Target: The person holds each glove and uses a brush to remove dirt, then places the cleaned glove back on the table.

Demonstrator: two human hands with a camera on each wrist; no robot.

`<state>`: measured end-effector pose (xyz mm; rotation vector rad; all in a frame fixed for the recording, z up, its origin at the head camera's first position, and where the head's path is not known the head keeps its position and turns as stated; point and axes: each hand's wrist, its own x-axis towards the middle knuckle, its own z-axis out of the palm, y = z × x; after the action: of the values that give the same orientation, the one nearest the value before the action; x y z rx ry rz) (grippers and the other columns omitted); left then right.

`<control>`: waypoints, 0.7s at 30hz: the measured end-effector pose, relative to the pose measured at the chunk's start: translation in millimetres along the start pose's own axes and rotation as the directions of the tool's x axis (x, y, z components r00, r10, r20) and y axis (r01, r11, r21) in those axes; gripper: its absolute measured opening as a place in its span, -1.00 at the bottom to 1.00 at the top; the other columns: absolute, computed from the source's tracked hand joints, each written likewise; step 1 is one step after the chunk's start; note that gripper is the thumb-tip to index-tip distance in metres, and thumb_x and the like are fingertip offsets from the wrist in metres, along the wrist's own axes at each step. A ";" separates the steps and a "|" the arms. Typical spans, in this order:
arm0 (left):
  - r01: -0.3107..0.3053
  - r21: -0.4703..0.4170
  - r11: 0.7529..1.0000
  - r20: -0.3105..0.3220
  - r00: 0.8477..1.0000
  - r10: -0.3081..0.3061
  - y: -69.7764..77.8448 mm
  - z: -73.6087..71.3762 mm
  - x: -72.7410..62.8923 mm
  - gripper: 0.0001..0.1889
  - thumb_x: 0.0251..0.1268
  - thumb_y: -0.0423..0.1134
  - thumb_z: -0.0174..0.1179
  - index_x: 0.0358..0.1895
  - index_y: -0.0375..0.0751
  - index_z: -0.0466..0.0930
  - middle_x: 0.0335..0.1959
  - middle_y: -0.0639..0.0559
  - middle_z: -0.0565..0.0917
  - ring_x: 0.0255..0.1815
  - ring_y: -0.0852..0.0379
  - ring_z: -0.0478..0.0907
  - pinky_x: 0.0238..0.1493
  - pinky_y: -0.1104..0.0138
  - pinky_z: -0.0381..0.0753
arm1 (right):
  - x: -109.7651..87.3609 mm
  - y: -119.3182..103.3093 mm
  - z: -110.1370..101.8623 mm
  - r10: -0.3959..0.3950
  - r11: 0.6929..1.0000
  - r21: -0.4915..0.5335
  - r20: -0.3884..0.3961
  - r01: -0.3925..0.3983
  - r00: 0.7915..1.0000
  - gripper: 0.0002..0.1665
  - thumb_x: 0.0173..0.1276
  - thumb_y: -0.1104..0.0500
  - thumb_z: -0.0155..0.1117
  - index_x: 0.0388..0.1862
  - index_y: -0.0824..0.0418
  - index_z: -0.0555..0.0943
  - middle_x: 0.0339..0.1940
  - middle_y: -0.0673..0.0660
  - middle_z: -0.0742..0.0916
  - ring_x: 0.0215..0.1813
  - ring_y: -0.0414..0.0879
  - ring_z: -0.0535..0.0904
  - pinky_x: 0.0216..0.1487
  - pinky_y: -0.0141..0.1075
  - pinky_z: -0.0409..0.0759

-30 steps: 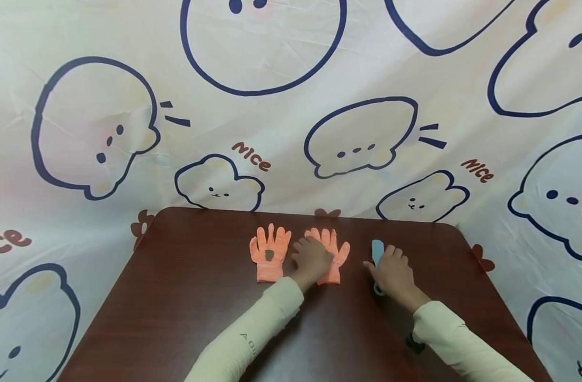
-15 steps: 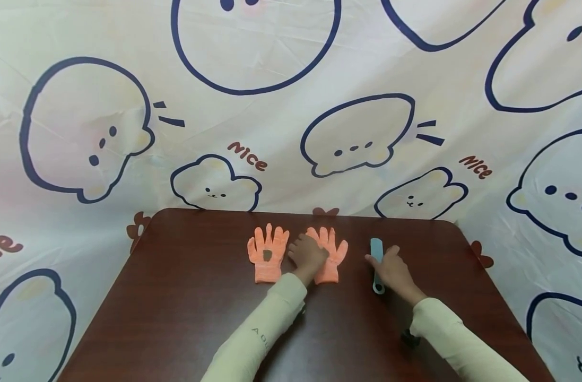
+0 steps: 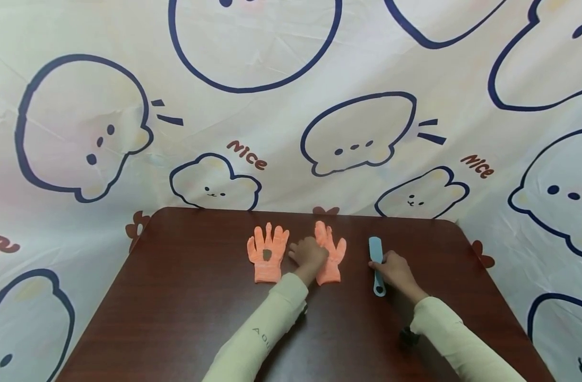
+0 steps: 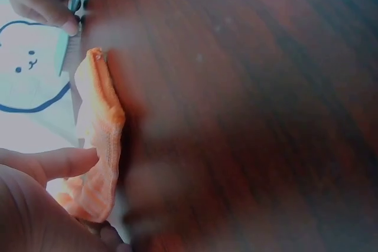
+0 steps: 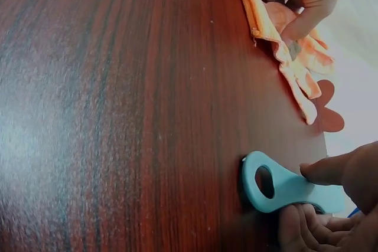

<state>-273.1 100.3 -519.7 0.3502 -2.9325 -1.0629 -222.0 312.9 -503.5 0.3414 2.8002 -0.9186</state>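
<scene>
My left hand [image 3: 310, 253] is at the left side of an orange knit glove [image 3: 337, 255] and pinches its fabric; in the right wrist view the thumb and fingers meet on the glove's palm side. Some of that glove's fingers are bunched up. To its right, a light-blue brush [image 3: 375, 249] lies lengthwise, with a hole at the near end of its handle. My right hand [image 3: 398, 269] grips the handle, thumb on top and the other fingers curled beneath, as the right wrist view shows. Short bristles line the underside of the brush [image 4: 64, 51] in the left wrist view.
A second orange glove [image 3: 268, 270] with a dark patch on its palm lies flat, left of my left hand. Everything sits near the far edge of a dark brown wooden table [image 3: 185, 297]. Behind it hangs a pale curtain [image 3: 281, 122] with cartoon outlines.
My right hand has gone from spread over the brush to gripping its handle. The glove under my left hand has shifted slightly, and its fingers have gathered together.
</scene>
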 end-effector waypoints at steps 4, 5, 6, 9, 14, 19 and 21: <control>-0.077 -0.011 0.997 0.034 0.996 0.077 -2.5 -16.7 -6.7 -0.85 0.22 -0.18 0.32 -0.37 -0.21 0.67 -0.20 -0.18 0.69 -0.01 -0.23 0.48 0.10 -0.05 0.45 | 0.1 -0.9 -0.2 -0.007 1.000 0.007 -0.003 0.007 1.000 -0.44 0.42 0.01 0.35 -0.67 0.09 0.28 -0.78 -0.06 0.30 -0.72 -0.20 0.22 -0.64 -0.36 0.22; -0.133 -0.035 0.991 0.021 0.991 0.134 -4.7 -15.6 -7.9 -0.87 0.22 -0.21 0.31 -0.35 -0.22 0.68 -0.23 -0.17 0.70 -0.04 -0.23 0.51 0.08 -0.05 0.48 | -0.1 -0.7 -0.1 -0.010 1.000 0.008 -0.003 0.010 1.000 -0.43 0.42 0.02 0.34 -0.70 0.08 0.26 -0.79 -0.06 0.30 -0.73 -0.20 0.21 -0.65 -0.36 0.22; -0.186 -0.062 0.981 0.008 0.982 0.187 -6.7 -15.4 -10.1 -0.88 0.21 -0.24 0.31 -0.36 -0.23 0.66 -0.28 -0.17 0.70 -0.08 -0.23 0.54 0.06 -0.05 0.51 | -0.6 -0.4 0.2 -0.016 1.000 0.012 -0.005 0.016 1.000 -0.42 0.41 0.03 0.33 -0.72 0.07 0.25 -0.80 -0.06 0.29 -0.73 -0.20 0.20 -0.65 -0.36 0.21; -0.317 -0.120 0.941 -0.039 0.948 0.315 -14.6 -10.1 -11.6 -0.90 0.19 -0.29 0.31 -0.36 -0.25 0.64 -0.40 -0.14 0.69 -0.22 -0.23 0.62 -0.06 -0.01 0.58 | -2.3 -0.8 0.7 -0.023 0.999 0.022 -0.007 0.023 1.000 -0.41 0.41 0.06 0.29 -0.76 0.05 0.23 -0.81 -0.06 0.27 -0.74 -0.19 0.17 -0.65 -0.35 0.19; -0.335 -0.312 0.889 -0.015 0.938 0.348 -19.8 -14.2 -14.5 -0.83 0.25 -0.21 0.31 -0.34 -0.26 0.65 -0.44 -0.09 0.69 -0.40 -0.02 0.61 -0.31 0.18 0.58 | -5.5 -2.1 0.7 -0.043 0.997 0.071 -0.009 0.043 0.999 -0.52 0.56 0.11 0.14 -0.60 0.14 0.29 -0.68 0.02 0.52 -0.64 -0.16 0.42 -0.60 -0.31 0.37; 0.058 -0.788 0.613 0.234 0.949 0.211 -16.7 -31.7 -19.6 -0.79 0.23 -0.25 0.38 -0.17 -0.33 0.74 -0.52 0.07 0.64 -0.57 0.20 0.50 -0.51 0.37 0.52 | -5.1 -10.3 -1.6 -0.016 0.962 0.274 0.019 0.010 1.000 -0.69 0.68 0.07 -0.02 -0.23 0.28 0.39 -0.51 0.10 0.66 -0.54 -0.13 0.53 -0.52 -0.29 0.51; 0.232 -0.874 0.426 0.330 0.929 0.171 -15.0 -37.8 -21.0 -0.77 0.23 -0.36 0.36 -0.09 -0.42 0.70 -0.43 0.04 0.60 -0.52 0.17 0.49 -0.49 0.39 0.53 | -4.6 -15.5 -2.9 0.008 0.927 0.374 0.037 -0.021 0.999 -0.61 0.68 -0.01 -0.01 -0.12 0.32 0.48 -0.52 0.05 0.63 -0.54 -0.16 0.47 -0.52 -0.31 0.49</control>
<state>-246.6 69.5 -498.5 0.1530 -1.9979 -2.7276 -222.1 301.8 -491.4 0.3907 2.5733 -1.4435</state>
